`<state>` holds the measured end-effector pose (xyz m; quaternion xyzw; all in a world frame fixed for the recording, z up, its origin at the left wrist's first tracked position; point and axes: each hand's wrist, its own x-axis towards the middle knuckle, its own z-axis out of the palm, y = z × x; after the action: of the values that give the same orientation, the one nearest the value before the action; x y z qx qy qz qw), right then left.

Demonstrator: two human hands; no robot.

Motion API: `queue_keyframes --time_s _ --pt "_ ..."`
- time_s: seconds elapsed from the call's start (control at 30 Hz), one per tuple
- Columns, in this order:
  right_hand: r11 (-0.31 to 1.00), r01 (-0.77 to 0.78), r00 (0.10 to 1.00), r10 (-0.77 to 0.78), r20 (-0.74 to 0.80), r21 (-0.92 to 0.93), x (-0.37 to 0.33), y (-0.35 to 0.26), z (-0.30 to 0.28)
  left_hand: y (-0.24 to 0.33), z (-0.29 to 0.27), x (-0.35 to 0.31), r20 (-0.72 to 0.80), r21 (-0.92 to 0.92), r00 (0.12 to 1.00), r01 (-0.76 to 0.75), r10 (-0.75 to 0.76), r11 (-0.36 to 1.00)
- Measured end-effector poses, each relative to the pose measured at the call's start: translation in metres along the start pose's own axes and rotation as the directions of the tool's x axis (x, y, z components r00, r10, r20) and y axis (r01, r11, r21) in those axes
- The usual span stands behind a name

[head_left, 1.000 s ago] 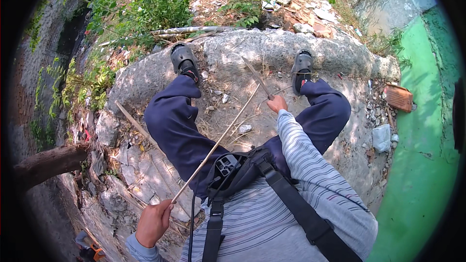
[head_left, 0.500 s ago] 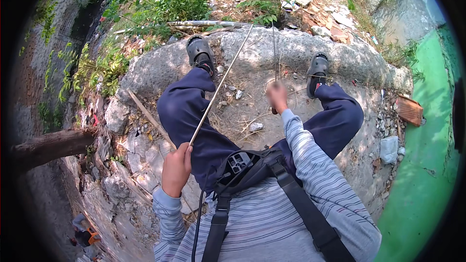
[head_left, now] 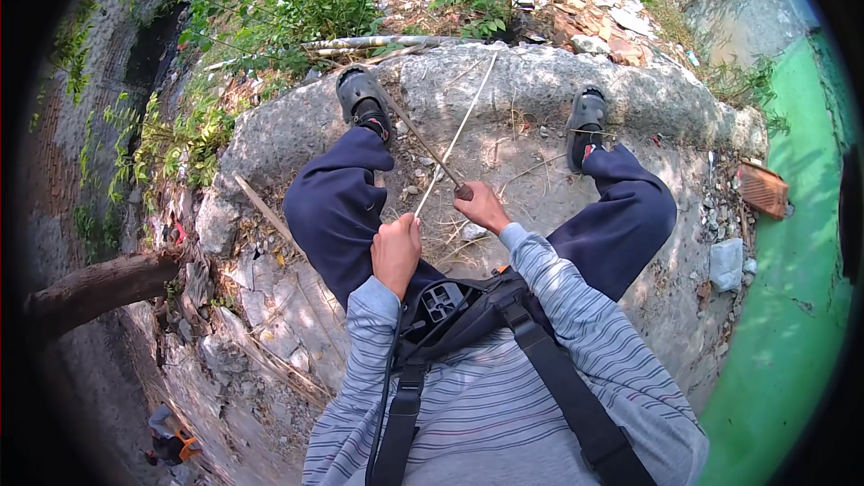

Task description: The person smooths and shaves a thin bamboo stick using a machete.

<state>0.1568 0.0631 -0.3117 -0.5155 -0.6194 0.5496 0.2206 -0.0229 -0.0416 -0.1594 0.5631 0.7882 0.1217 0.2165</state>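
Stick [head_left: 463,121] is clamped near its lower end by the left hand [head_left: 396,255], slanting far between the shoes [head_left: 359,94]; a knife [head_left: 418,134], handle clasped in the right hand [head_left: 482,208], is angled across it.

Ahead, a rough, curved stone ledge [head_left: 670,108], with pale poles [head_left: 387,41] along its far edge, just beside a leafy green bush [head_left: 328,0]. Farther right, beyond the ledge, scattered broken rubble [head_left: 621,40]. Down the right side, a green surface [head_left: 774,306], with a reddish-brown block [head_left: 762,189] at its edge and a whitish lump [head_left: 726,264] near that. At left, a thick brown log [head_left: 108,288]; at lower left, tiny, another person [head_left: 165,446] beside something orange [head_left: 189,444].
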Motion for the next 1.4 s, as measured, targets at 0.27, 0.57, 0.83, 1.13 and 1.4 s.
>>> queue_keyframes --time_s 0.27,0.57,0.83,1.13,1.4 --pt "0.987 -0.041 0.995 0.053 0.079 -0.153 -0.002 0.006 0.012 -0.019 0.014 0.007 0.016 -0.016 0.996 -0.086 0.086 0.996" --pt "0.984 -0.160 0.986 0.156 -0.066 -0.073 0.024 0.028 0.006 -0.021 0.019 0.009 0.028 -0.111 0.989 -0.140 0.144 0.984" --pt "0.985 -0.061 0.998 0.061 -0.003 -0.162 0.016 0.013 0.017 -0.027 0.014 0.005 -0.049 -0.215 0.988 -0.155 0.148 0.964" --pt "0.981 -0.058 0.996 0.044 -0.080 -0.183 0.030 0.007 0.011 -0.025 0.013 0.010 -0.023 -0.235 0.992 -0.130 0.128 0.963" --pt "0.998 -0.055 0.998 0.055 0.007 -0.042 0.019 0.007 0.015 -0.020 0.008 0.016 -0.038 -0.212 0.992 -0.126 0.121 0.969"
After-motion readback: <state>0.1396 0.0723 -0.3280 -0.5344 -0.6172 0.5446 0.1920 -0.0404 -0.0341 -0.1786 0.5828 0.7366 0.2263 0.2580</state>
